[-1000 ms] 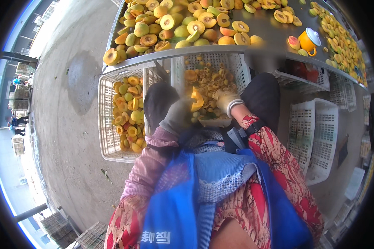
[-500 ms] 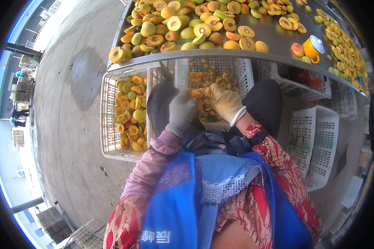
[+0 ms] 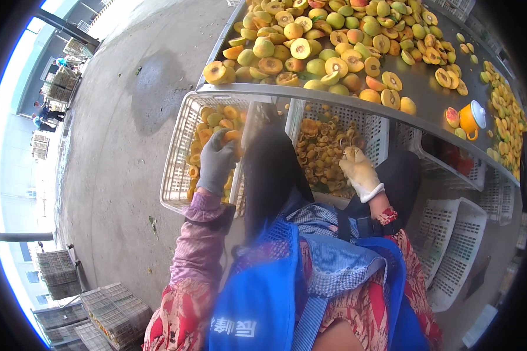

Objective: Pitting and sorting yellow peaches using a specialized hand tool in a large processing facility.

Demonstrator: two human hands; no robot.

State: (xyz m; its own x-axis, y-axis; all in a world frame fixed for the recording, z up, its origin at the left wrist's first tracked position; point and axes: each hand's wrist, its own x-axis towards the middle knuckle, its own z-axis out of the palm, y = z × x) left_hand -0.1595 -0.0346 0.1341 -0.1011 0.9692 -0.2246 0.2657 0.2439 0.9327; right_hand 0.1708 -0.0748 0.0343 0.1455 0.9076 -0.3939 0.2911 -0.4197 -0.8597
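Observation:
My left hand (image 3: 216, 162), in a grey glove, is over the left white crate (image 3: 177, 153), its fingers closed on an orange-yellow peach half (image 3: 232, 136). Cut peach halves (image 3: 208, 120) fill that crate. My right hand (image 3: 360, 173), in a cream glove, hovers at the right side of the middle white crate (image 3: 376, 130), fingers curled together; whatever they hold is too small to make out. Brown-yellow pits and scraps (image 3: 325, 153) lie in the middle crate. My knee stands between the two crates.
A metal table (image 3: 357, 106) ahead carries many halved peaches (image 3: 334, 50) and a yellow mug (image 3: 469, 120) with a white lid. Nested white crates (image 3: 454, 251) sit on the floor to the right. Stacked crates (image 3: 114, 310) stand at the lower left; people work far left.
My left hand has moved left from beside my right hand to above the left crate, carrying a peach half. My right hand stays over the middle crate. The view has shifted left.

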